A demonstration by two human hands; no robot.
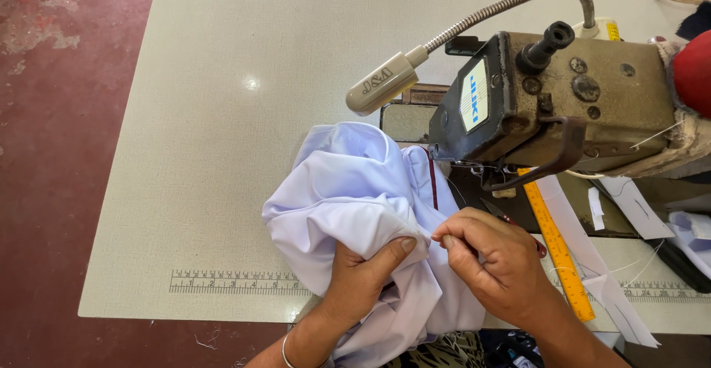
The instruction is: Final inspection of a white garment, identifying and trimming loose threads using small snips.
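1. Left hand point(361, 275) clamped shut on white fabric point(355, 190), bunched on table point(200, 116) before sewing machine point(548, 101).
2. Right hand point(492, 261) pinched closed at fabric edge (pinched item too small to tell).
3. Forearms cut off below.

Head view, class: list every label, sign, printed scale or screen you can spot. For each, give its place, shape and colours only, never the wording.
Maker's plate: sewing machine's end face, upright rectangle, pale with blue marks.
Lamp marking: on beige lamp head, dark lettering.
Printed scale: table's near edge left of the left hand, dark ticks.
Yellow ruler: right of the right hand, long, slanted.
No screens.
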